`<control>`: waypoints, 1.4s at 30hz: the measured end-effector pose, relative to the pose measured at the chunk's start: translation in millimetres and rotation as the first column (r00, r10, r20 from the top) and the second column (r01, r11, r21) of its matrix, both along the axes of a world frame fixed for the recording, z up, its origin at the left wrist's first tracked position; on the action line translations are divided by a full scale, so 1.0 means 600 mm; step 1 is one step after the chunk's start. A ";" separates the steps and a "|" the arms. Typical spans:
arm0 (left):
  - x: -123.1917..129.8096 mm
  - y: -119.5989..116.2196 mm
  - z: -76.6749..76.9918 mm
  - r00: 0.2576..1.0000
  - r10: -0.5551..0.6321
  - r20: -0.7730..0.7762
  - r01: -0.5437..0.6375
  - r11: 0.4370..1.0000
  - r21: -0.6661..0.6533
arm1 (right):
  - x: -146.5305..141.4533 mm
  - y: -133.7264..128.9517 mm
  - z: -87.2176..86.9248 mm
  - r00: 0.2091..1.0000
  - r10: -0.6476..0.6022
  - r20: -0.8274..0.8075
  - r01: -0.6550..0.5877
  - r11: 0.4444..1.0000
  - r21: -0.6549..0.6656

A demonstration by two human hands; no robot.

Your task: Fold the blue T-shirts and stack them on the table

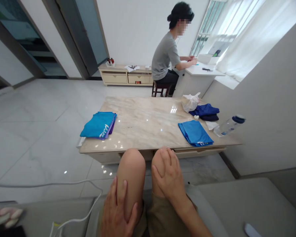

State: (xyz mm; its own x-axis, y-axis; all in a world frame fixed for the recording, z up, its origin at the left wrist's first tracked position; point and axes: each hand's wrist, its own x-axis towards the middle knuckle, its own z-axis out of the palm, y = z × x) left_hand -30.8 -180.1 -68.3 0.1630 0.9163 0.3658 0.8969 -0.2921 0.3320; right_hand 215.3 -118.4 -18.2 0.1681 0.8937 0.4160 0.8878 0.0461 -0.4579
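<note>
Bare knees (131,176) fill the foreground, the left hand (115,210) lying against one and the right hand (169,174) over the other, both open with fingers spread, pinching nothing; well ahead, a marble surface (148,121) carries a folded teal cloth (98,125) and a folded blue cloth (194,133)

Worn: khaki shorts (162,219), loose, plain, cotton-ish, hems ending above knees; L knee (132,172) & R knee (159,169) bare, rounded; L hand (117,210) & R hand (169,174) bare, long fingers, knuckles visible; white cable (88,213) w/ yellow tag runs near L leg, can't tell if attached to person.
</note>
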 end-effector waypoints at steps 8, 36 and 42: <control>-0.013 0.102 0.030 0.991 -0.022 0.134 0.026 0.999 -0.031 | -0.004 0.130 0.056 0.986 0.099 -0.131 -0.142 0.918 -0.370; 0.077 0.417 0.167 0.995 0.063 -0.079 -0.098 0.812 -0.575 | -0.123 0.423 0.151 0.979 0.195 0.056 -0.160 0.911 -0.380; 0.060 0.434 0.142 0.999 0.015 0.037 0.011 0.792 -0.610 | -0.148 0.383 0.154 0.944 0.330 0.023 -0.301 0.885 -0.355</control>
